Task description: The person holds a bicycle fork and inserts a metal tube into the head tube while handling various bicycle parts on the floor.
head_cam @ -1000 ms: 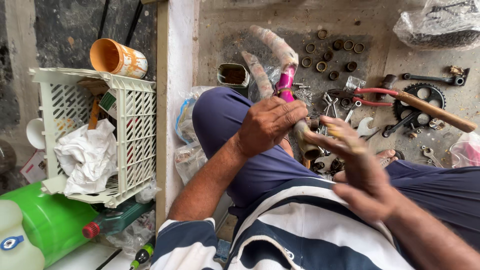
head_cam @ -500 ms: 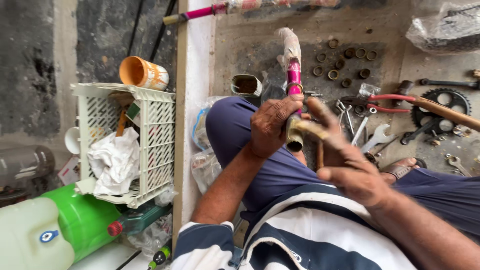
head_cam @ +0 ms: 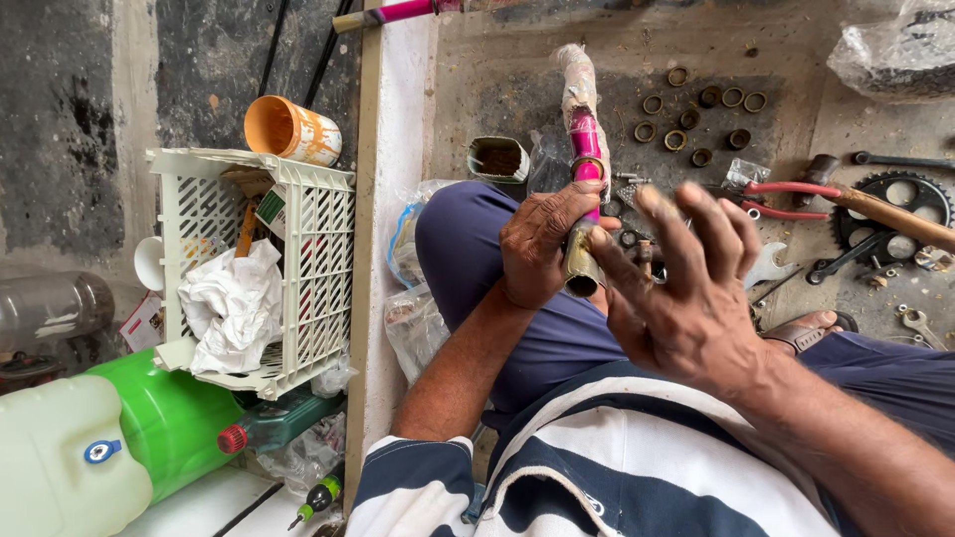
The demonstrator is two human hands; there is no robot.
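- Your left hand (head_cam: 542, 244) is wrapped tight around a pink tube (head_cam: 583, 164), gripping it near its lower, brass-coloured open end (head_cam: 578, 270).
- The pink tube's long axis runs almost straight up the view: the open end points back toward your chest, the far end, wrapped in clear plastic (head_cam: 577, 75), points away toward the wall.
- It sits above your left knee (head_cam: 468, 239), raised off the floor, just left of the middle of the view.
- Your right hand (head_cam: 686, 288) is open with fingers spread and holds nothing; its fingertips are just beside the tube's open end, and whether they touch it cannot be told.
- The floor (head_cam: 786, 60) is stained, worn concrete. On it lie a scatter of brass rings (head_cam: 701, 109), red-handled pliers (head_cam: 786, 194), a black sprocket (head_cam: 900, 199) and spanners (head_cam: 900, 159).
- To your left, past a pale raised edge (head_cam: 398, 199), stands a white slatted basket (head_cam: 318, 288) holding crumpled white cloth (head_cam: 231, 303), with an orange cup (head_cam: 290, 129) behind it and a green and white jug (head_cam: 109, 438) near you.
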